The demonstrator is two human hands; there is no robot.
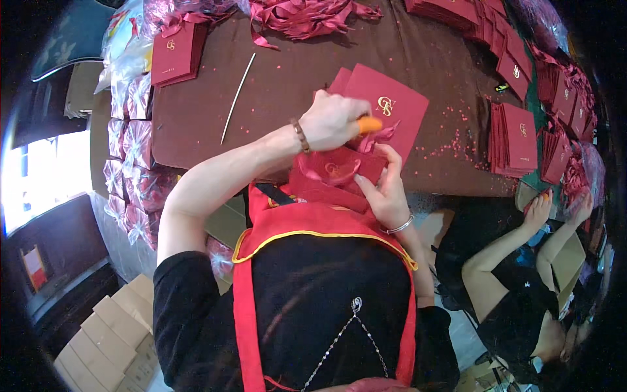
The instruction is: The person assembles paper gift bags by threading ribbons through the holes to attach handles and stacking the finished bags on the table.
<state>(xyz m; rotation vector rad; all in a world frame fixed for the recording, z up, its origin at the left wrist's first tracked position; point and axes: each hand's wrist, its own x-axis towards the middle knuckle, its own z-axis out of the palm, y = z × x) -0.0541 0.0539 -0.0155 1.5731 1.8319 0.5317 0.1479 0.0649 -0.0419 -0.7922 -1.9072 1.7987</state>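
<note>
A small dark-red paper bag [339, 173] with gold print is held upright at the near table edge, against my red apron. My right hand [385, 189] grips its right side, thumb on the front and fingers behind. Above the bag's top my left hand [336, 121] is curled and slightly blurred, with an orange cover [369, 125] on one fingertip. It appears closed on a dark-red ribbon [380, 136] at the bag's top; the exact grip is hidden. Flat red bags [401, 108] lie just beyond my hands.
A white stick [238, 98] lies on the brown-covered table [196, 130]. Red bags [176, 55] stand far left, and a ribbon heap [304, 19] lies at the back. Bag stacks [516, 140] line the right. Wrapped packs [136, 150] pile left. Another person's hands [539, 208] work at right.
</note>
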